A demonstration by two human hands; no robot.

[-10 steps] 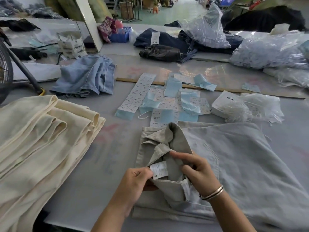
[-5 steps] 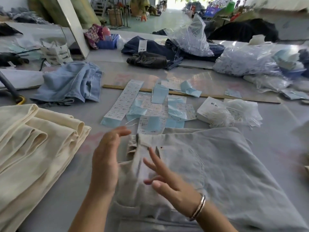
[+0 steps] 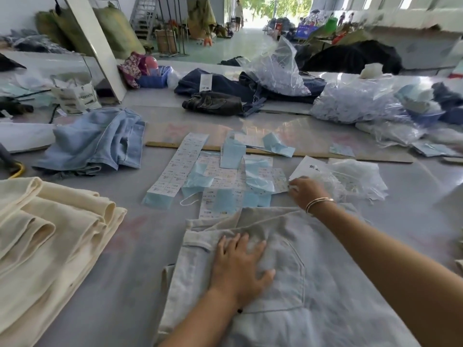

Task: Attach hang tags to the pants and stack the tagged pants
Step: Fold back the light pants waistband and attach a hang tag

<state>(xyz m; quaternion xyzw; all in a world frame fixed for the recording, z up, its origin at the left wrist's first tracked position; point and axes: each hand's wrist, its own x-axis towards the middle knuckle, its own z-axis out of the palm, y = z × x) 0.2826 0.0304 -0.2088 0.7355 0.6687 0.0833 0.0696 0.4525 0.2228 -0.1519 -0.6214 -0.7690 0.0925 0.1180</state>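
left hand (image 3: 238,266) flat on pants (image 3: 288,284) | right hand (image 3: 304,189) grip unclear, at plastic bag (image 3: 350,179) | cream stack (image 3: 50,236) left

A pale grey pair of pants (image 3: 288,284) is lying flat in front of me on the table, waistband toward the far side, a curved back-pocket seam showing, its upper left corner folding over in a crease. To my left, the cream pants (image 3: 50,241) are sitting folded in a stack, rounded fold edges facing right. Beyond the grey pair, the hang tags (image 3: 215,176) are lying spread out: long white printed strips and light blue cards overlapping each other. Just right of them, a clear bag of white tag strings (image 3: 350,176) is sitting on a white sheet.
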